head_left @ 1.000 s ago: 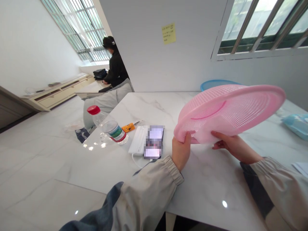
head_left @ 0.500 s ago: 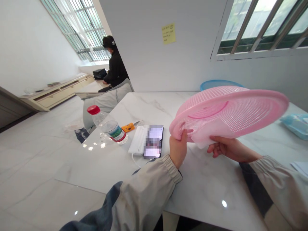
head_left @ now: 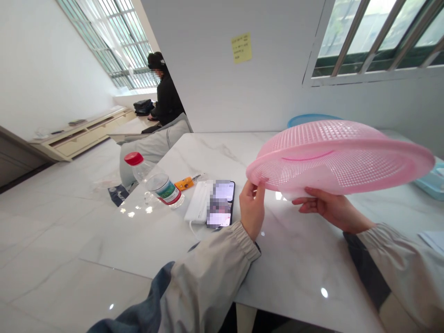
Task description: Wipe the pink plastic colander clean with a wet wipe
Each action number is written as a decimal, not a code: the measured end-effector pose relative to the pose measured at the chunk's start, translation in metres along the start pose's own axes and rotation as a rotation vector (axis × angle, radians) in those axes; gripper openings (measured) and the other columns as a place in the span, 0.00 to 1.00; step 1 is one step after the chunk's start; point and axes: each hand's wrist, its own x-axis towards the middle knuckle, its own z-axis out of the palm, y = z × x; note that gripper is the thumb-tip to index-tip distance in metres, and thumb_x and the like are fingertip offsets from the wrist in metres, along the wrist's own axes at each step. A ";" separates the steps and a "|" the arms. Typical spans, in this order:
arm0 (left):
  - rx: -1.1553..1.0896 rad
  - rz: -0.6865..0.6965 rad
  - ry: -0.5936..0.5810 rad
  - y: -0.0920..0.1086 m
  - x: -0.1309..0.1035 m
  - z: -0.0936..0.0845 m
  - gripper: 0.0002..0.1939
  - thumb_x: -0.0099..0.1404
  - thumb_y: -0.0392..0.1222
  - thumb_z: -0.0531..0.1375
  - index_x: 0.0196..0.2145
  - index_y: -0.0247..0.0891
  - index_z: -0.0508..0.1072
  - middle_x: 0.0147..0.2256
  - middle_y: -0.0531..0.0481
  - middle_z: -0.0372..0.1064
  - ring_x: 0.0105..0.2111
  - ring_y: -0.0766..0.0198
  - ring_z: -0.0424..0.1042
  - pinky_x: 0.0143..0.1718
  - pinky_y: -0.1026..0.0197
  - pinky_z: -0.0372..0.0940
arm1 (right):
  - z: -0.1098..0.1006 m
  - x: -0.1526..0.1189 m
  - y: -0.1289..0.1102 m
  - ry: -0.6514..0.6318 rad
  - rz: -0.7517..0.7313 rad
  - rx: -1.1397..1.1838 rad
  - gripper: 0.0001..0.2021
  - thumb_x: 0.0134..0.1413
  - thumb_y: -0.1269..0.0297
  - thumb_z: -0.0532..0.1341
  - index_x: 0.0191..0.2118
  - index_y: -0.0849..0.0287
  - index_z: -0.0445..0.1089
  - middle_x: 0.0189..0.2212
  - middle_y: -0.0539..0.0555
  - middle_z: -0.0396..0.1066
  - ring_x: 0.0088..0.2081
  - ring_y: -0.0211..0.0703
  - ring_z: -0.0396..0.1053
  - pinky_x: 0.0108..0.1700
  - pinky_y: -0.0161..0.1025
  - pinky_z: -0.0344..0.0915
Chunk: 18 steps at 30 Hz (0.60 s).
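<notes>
A pink mesh plastic basket [head_left: 333,132] is held up, tilted, above the white marbled table [head_left: 291,268]. My left hand [head_left: 252,208] pinches its near left rim between thumb and fingers. A thin whitish sheet [head_left: 312,180], perhaps a wipe or tissue, lies against the inside of the basket near the rim. My right hand [head_left: 333,208] grips this sheet between thumb and fingers, below the near rim. Part of the sheet is hidden by the rim and my fingers.
Left of my hands lie a phone [head_left: 226,189], a white power bank [head_left: 199,203] with a cable, an orange item [head_left: 183,183] and a red-capped bottle [head_left: 166,189]. Behind the basket stands a blue basket [head_left: 312,119]; a light-blue pack [head_left: 435,182] is at right. A person [head_left: 168,95] sits far left.
The pink basket has shifted a little to the right and tipped, so less of its inside shows. My left hand has moved slightly left along with the rim; the right hand stays on the sheet.
</notes>
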 end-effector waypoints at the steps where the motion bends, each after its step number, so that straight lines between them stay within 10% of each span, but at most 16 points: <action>1: 0.008 0.019 0.019 0.002 0.002 -0.001 0.20 0.75 0.60 0.67 0.47 0.39 0.84 0.45 0.45 0.85 0.46 0.57 0.81 0.46 0.59 0.74 | 0.000 0.001 0.000 0.029 -0.037 -0.007 0.16 0.63 0.51 0.73 0.49 0.57 0.81 0.41 0.63 0.88 0.35 0.53 0.85 0.49 0.52 0.85; 18: -0.265 -0.289 -0.185 -0.002 -0.008 0.011 0.29 0.64 0.64 0.77 0.44 0.34 0.81 0.41 0.42 0.84 0.40 0.57 0.84 0.51 0.50 0.80 | 0.001 -0.002 0.002 -0.106 0.098 0.033 0.16 0.61 0.51 0.73 0.46 0.58 0.83 0.36 0.60 0.87 0.32 0.49 0.85 0.44 0.45 0.85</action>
